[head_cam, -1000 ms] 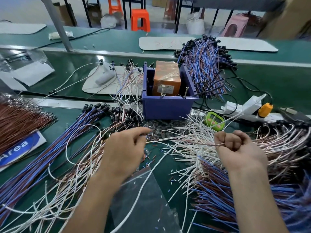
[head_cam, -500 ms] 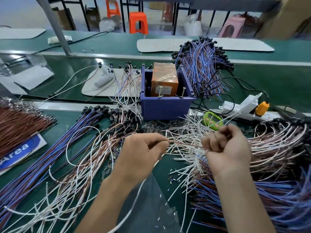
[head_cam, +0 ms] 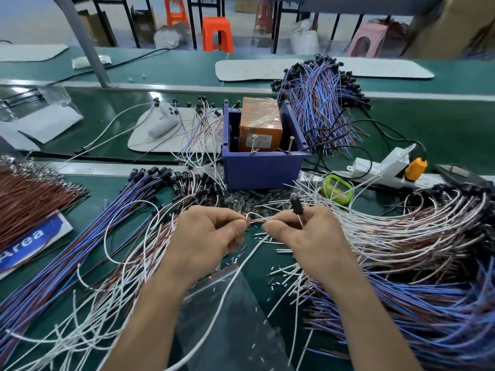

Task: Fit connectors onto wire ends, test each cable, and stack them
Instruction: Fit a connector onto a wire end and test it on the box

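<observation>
As left hand [head_cam: 206, 238] and right hand [head_cam: 310, 236] pinch, wire [head_cam: 257, 221] spans between.

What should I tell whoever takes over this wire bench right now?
Left hand pinches a thin wire; right hand pinches it close by, a black connector sticking up from its fingers.
Purple box stands behind the hands.
Done: wires with connectors lie piled left and right.
Left: whether this connector is seated cannot be told; test it, stack it, then do the loose white wires.
</observation>
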A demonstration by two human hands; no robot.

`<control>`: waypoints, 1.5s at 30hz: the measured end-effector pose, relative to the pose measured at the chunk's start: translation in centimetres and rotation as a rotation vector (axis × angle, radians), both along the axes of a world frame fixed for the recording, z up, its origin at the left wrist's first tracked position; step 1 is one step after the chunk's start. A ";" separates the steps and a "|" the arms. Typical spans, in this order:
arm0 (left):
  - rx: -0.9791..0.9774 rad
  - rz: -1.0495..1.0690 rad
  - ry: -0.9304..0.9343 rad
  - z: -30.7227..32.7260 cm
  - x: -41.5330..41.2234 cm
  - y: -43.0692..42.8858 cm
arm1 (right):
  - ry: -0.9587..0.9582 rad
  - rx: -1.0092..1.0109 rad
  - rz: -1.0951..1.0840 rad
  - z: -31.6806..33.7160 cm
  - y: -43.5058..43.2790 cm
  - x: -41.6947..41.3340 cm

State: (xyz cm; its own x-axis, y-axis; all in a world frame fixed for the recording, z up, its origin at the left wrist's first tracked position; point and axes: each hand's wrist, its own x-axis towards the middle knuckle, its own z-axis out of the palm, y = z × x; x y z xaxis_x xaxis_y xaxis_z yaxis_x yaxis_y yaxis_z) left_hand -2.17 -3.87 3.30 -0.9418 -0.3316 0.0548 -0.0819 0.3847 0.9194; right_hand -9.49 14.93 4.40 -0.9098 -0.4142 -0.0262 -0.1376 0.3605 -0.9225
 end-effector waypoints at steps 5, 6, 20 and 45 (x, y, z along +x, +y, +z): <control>0.088 0.081 0.000 -0.4 -0.1 -0.4 | -0.032 -0.130 -0.164 -1.0 -0.7 0.2; 0.101 0.108 0.007 -0.6 0.1 -0.8 | -0.028 -0.167 -0.213 -1.1 -0.7 0.0; 0.825 -0.145 0.027 -0.2 0.9 -0.8 | -0.180 -0.252 0.024 -1.6 -2.7 1.2; 0.687 0.474 0.170 -0.1 -1.3 0.2 | -0.429 -0.405 -0.112 -1.4 -1.4 0.3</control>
State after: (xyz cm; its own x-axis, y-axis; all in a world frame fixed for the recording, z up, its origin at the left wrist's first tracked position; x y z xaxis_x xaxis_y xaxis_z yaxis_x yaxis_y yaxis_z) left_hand -3.43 -3.68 3.22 -0.6920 -0.7005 -0.1745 0.0670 -0.3030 0.9506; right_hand -9.16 13.53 3.05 -0.8915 -0.3705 -0.2606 0.2959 -0.0409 -0.9543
